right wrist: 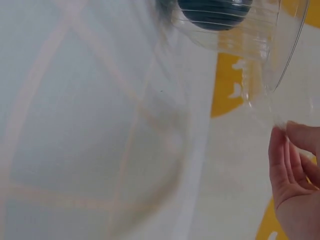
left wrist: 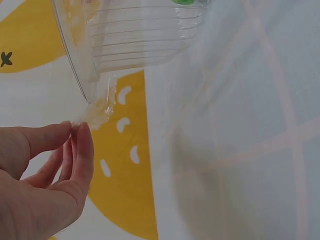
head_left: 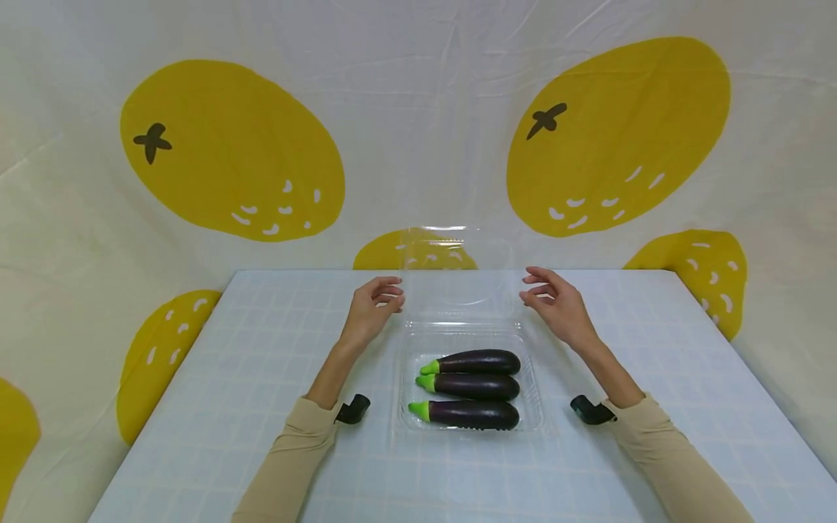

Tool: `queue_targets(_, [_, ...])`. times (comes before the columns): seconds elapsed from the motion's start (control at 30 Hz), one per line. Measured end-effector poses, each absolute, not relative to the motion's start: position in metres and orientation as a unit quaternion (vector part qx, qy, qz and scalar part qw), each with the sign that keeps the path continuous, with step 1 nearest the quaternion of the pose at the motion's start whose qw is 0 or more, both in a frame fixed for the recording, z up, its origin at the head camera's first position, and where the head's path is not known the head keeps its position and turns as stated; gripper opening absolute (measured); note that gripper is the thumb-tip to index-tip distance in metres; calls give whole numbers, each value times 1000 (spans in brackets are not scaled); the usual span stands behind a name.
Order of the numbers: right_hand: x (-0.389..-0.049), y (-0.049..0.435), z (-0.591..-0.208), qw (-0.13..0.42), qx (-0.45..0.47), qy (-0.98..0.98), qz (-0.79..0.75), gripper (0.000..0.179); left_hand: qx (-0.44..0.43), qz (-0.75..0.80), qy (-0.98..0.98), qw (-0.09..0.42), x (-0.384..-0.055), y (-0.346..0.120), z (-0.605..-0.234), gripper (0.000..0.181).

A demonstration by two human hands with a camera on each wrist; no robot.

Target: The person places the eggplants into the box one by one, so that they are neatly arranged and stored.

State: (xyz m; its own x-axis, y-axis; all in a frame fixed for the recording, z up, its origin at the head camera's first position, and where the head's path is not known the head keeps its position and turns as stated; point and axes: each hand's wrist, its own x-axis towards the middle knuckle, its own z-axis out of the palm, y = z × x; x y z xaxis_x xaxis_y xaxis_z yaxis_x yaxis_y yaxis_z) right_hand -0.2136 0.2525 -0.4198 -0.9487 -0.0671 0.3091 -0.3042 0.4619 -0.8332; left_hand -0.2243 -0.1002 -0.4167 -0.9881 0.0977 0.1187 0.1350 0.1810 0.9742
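Note:
A clear plastic clamshell box (head_left: pixel 538 407) lies on the table with its lid (head_left: pixel 458 290) raised upright at the far side. Three dark purple eggplants (head_left: pixel 477 386) with green stems lie side by side in its base, stems to the left. My left hand (head_left: pixel 374 311) pinches the lid's left edge between thumb and fingertips, as the left wrist view also shows at the thin plastic rim (left wrist: pixel 106 106). On the opposite edge, my right hand (head_left: pixel 561 311) pinches the lid the same way; its thumb and fingertips meet at the plastic in the right wrist view.
A pale blue checked cloth (head_left: pixel 275 450) covers the table. Behind its far edge hangs a white curtain (head_left: pixel 418 131) with yellow fruit prints. Black wrist cameras (head_left: pixel 353 410) sit at both sleeve cuffs, either side of the box.

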Motion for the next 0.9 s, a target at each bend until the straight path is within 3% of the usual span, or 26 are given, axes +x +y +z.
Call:
queue_targets(0.27, [-209,254,-418,159,127,-838,507,54,-91,-622,-776,53,-221,-97,-412,31])
queue_targets(0.63, [-199,255,-411,199,141,-848,470,45,-116,-607,-776,129,-215,-96,-408,20])
queue_targets(0.9, [-193,255,-410,222,152,-851,451,41,-126,-607,-770,153,-209,-100,-409,17])
